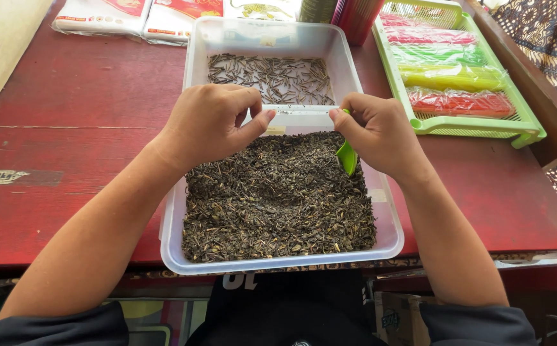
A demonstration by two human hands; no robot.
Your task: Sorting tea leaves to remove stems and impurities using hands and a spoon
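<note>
Near tub (176, 256) held dark tea (278, 198), on red table (80, 109). Left hand (211, 122) pinched, contents unclear, over tub rim. Right hand (378, 131) gripped green scoop (347, 157) above tea. Far tub (269, 38) held stems (269, 80).

**Packets and labels along the far edge of the red worktop**

Two flat white plastic packets with red printing (124, 16) lie side by side at the far left of the red wooden worktop (73, 96). Just to their right a white packet bearing a yellow-green animal drawing (259, 9) is cut off by the frame. At the right, a light green slotted plastic tray (477, 125) holds clear-wrapped packs in a row: pink (429, 35), green (439, 54), yellow (451, 77) and red (461, 102). A worn pale sticker (0, 176) clings to the worktop's left side.
</note>
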